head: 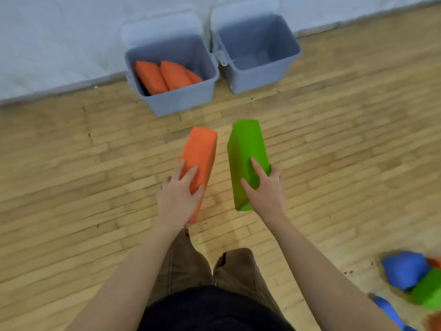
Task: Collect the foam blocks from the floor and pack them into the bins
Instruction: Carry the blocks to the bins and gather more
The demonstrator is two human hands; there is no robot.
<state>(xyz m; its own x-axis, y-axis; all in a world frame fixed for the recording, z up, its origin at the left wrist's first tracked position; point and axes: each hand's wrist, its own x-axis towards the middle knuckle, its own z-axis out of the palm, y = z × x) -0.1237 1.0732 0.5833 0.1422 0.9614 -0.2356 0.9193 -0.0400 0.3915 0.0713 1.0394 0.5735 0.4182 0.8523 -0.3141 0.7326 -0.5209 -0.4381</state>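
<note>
My left hand (179,195) grips the near end of a long orange foam block (201,151), held above the floor and pointing away from me. My right hand (265,188) grips a long green foam block (245,149) the same way, just to the right of the orange one. Ahead stand two grey bins side by side against the wall. The left bin (183,99) holds three orange blocks (164,76) leaning together. The right bin (260,77) shows only its bare inside. Both held blocks are short of the bins.
A pile of blue (405,268), green (427,291) and orange foam blocks lies on the wooden floor at the lower right. A white wall (59,44) runs behind the bins. My legs (210,266) are below the hands.
</note>
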